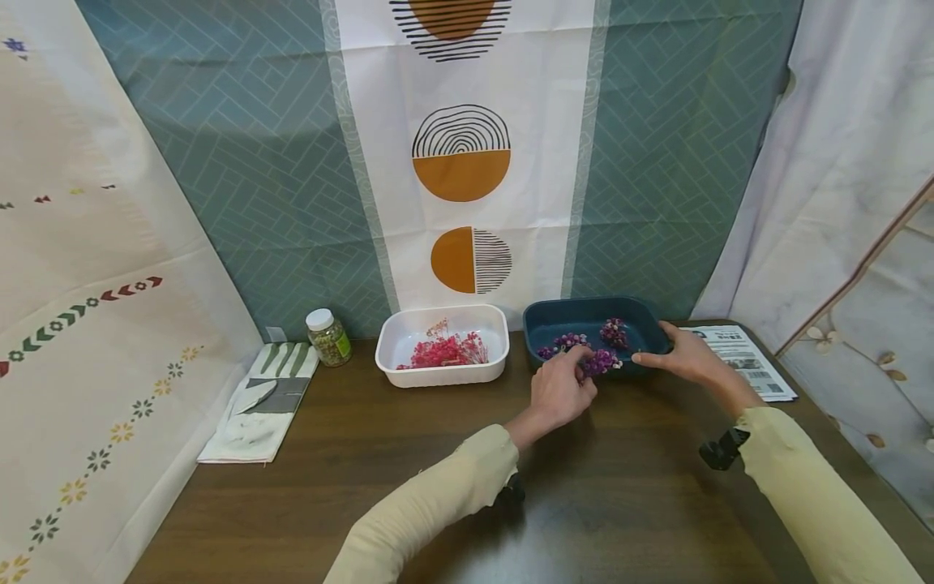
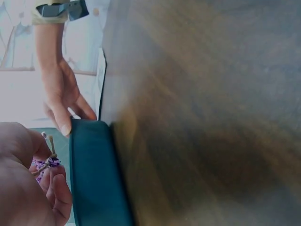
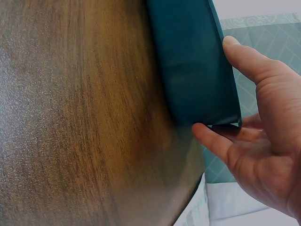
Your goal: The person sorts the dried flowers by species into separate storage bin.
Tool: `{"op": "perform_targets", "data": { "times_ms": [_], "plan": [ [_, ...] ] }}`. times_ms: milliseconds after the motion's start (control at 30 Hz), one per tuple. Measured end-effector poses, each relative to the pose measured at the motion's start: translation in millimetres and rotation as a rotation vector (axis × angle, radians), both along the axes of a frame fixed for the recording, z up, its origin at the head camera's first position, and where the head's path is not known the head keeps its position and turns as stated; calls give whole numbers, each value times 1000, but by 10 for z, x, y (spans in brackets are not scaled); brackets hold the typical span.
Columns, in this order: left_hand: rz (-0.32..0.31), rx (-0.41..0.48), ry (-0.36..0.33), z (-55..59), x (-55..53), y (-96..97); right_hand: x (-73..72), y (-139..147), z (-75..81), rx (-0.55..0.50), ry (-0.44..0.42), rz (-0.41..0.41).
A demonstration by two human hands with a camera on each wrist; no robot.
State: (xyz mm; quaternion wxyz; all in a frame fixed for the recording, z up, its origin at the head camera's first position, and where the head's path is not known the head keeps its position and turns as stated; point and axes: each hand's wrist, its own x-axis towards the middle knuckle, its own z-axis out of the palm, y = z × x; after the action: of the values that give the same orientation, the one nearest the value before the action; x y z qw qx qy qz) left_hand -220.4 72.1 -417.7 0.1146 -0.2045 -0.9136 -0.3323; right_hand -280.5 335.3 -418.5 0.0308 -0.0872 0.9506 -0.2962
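Observation:
A dark teal plastic tub (image 1: 584,315) stands at the back right with purple dried flowers (image 1: 614,332) inside. My left hand (image 1: 560,391) reaches over its front rim and pinches a small purple flower sprig (image 1: 602,362). In the left wrist view, the thin stems of that sprig (image 2: 53,162) show between thumb and fingers. At the tub's right end my right hand (image 1: 689,357) grips the corner. The right wrist view shows the thumb (image 3: 240,51) on the rim and the other fingers around the end wall.
Left of the teal tub is a white tub (image 1: 441,375) holding pink-red dried flowers (image 1: 448,350). Farther left stand a white-capped jar (image 1: 332,339) and a folded cloth (image 1: 259,405). A printed paper stack (image 1: 744,361) lies beyond the right hand. Patterned cloths hang behind and at both sides.

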Motion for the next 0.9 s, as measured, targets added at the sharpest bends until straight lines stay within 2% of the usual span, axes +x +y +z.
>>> {"op": "perform_targets", "data": {
  "times_ms": [333,633,900],
  "plan": [
    [38,-49,44,71,-150,29,13,-15,21,-7,-16,-11],
    [44,-62,8,151,-280,82,15,-14,14,-10,5,-6],
    [64,-83,-20,175,-406,118,1,-5,-9,-9,10,-5]
  ]
}}
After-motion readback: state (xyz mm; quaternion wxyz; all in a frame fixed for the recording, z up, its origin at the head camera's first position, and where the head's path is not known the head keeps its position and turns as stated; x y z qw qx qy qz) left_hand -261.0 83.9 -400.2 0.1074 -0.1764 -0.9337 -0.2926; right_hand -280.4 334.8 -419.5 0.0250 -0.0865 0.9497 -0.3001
